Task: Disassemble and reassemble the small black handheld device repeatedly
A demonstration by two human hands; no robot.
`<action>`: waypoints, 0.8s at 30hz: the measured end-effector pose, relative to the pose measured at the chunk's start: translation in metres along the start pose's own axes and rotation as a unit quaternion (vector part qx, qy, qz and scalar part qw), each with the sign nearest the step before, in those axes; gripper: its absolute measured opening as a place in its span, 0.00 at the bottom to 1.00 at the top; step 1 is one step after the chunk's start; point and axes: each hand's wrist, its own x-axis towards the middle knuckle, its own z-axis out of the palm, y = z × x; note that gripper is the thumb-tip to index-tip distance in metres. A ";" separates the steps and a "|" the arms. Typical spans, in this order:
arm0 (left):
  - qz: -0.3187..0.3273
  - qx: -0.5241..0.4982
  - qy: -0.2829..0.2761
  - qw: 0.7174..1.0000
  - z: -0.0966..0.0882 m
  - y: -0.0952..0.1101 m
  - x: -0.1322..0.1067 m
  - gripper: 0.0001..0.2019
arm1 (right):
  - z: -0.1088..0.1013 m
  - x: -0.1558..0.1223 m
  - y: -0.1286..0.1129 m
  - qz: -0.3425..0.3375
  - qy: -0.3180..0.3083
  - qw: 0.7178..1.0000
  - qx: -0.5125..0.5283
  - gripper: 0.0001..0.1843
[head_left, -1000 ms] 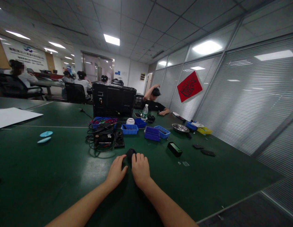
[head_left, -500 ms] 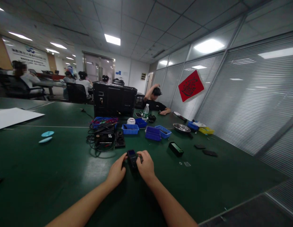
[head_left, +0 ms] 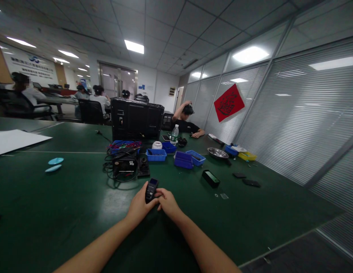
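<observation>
A small black handheld device (head_left: 152, 189) with a little dark screen at its top end and buttons below it is tilted to the right, low over the green table. My left hand (head_left: 138, 206) is closed around its left side, thumb across the lower end. On the other side, my right hand (head_left: 169, 204) has bent fingers against the device's lower right edge. Its thumb is tucked in close to the left thumb. Palms and the underside of the device are hidden. Beyond it sits a black box-like unit (head_left: 125, 167) with tangled cables.
Blue trays (head_left: 156, 154), a purple-blue box (head_left: 183, 160), a water bottle (head_left: 174, 134) and a metal bowl (head_left: 218, 153) stand farther back. Rightward lies a black device with a green screen (head_left: 211, 178). A big black case (head_left: 136, 119) blocks the view behind. A person (head_left: 186, 123) sits across.
The black device has shifted left and turned from leaning left to leaning right. My left hand has closed around it, while my right fingers have moved down along its right edge.
</observation>
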 end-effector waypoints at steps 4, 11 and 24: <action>-0.020 0.028 0.007 0.999 -0.001 0.001 0.000 0.33 | 0.002 0.004 0.006 -0.010 -0.003 1.000 0.000 0.21; -0.040 0.064 0.013 0.997 -0.004 0.002 -0.004 0.33 | -0.007 0.012 0.010 0.022 -0.007 1.000 0.012 0.17; -0.141 0.123 0.052 0.981 -0.060 -0.016 -0.045 0.32 | -0.013 0.002 -0.004 0.022 -0.035 0.999 0.029 0.13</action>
